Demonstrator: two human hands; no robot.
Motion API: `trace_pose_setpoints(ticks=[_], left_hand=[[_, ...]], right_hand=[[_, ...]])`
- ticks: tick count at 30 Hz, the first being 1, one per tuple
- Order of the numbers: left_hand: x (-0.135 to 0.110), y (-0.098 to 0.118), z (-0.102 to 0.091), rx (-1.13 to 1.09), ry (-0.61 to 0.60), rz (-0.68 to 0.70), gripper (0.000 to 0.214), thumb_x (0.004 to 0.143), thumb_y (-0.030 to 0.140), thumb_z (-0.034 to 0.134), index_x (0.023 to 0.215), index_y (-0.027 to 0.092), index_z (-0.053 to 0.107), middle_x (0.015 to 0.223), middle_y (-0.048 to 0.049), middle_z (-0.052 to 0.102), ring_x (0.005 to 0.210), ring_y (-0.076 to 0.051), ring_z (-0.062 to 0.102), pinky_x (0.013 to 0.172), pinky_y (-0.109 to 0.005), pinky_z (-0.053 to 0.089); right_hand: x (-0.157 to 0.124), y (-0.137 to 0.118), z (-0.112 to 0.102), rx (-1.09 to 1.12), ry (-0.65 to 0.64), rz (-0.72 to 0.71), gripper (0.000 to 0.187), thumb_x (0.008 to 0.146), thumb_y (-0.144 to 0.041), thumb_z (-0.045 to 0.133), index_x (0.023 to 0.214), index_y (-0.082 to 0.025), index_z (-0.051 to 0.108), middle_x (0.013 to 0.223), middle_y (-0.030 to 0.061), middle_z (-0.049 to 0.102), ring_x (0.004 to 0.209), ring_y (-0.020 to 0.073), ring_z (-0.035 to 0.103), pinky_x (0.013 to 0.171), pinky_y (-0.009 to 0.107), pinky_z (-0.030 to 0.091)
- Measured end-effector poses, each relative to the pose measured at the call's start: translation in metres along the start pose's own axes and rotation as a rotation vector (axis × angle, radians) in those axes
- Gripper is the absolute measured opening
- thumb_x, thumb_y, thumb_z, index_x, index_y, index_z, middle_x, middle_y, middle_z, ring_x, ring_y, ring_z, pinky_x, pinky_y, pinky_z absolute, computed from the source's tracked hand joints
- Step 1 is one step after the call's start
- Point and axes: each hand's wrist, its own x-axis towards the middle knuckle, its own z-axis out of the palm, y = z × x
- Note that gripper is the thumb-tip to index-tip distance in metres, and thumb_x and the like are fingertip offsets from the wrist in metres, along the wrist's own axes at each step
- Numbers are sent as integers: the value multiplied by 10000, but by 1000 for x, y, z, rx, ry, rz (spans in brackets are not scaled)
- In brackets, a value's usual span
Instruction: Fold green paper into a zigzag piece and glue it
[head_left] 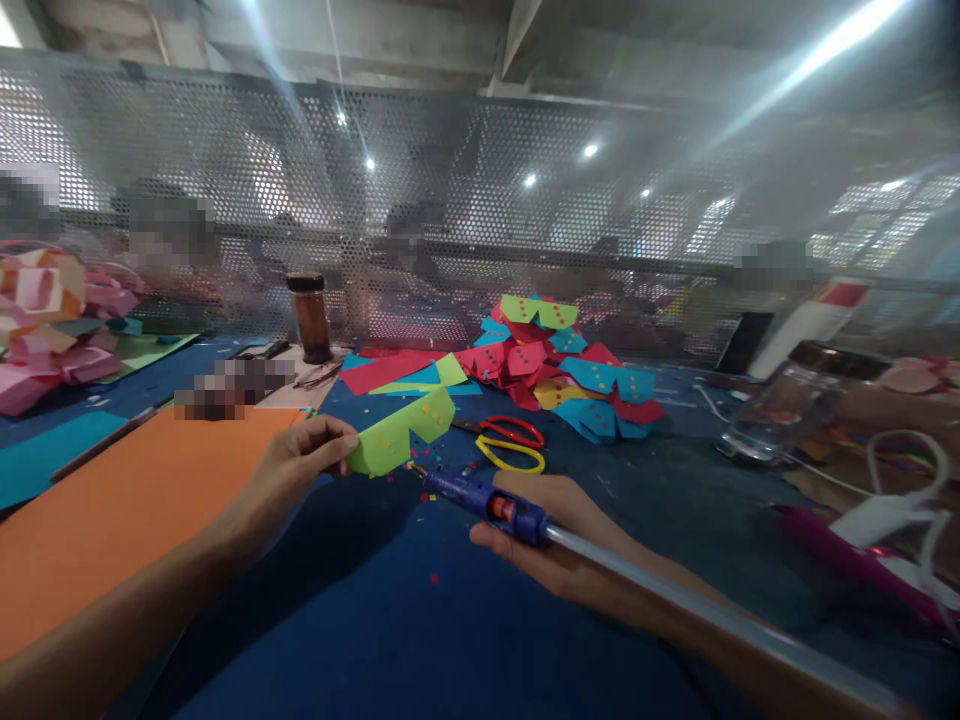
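Note:
Between the thumb and fingers of my left hand (319, 450) is a lime green paper mask (386, 440), notched at its lower edge and dotted with small yellow spots. My right hand (559, 530) grips a blue glue gun (465, 495) with a long clear glue stick (675, 590) running out of its back. The nozzle points left, close below the mask's lower edge; whether it touches cannot be made out. Just beyond lie scissors (510, 445) with one red and one yellow handle loop. Tiny paper bits are scattered on the blue table under the mask.
A pile of coloured paper masks (540, 365) lies at the back. Orange paper (142, 520) covers the left side, near a brown jar (309, 320) with a black lid. At right are a clear glass jar (784, 405) and a magenta tool (855, 555) with a white cord. A perforated metal screen closes the back.

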Motion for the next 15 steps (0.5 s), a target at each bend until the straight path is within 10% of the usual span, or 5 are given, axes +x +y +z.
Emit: trace_pose_setpoints(ticks=[8, 15], left_hand=[[-2, -3, 2, 44, -36, 24, 185, 752, 378, 716, 735, 196, 684, 639, 3, 592, 623, -158, 533, 622, -271, 403], [-3, -3, 2, 105, -64, 22, 162, 785, 369, 689, 750, 211, 680, 665, 8, 603, 646, -162, 554, 643, -273, 419]], right_hand=[[0, 12, 5, -95, -29, -259, 102, 903, -273, 489, 880, -202, 559, 808, 26, 608, 720, 153, 533, 633, 273, 394], [1, -1, -2, -163, -107, -212, 166, 952, -252, 441, 873, -178, 568, 843, 58, 627, 744, 169, 537, 655, 304, 402]])
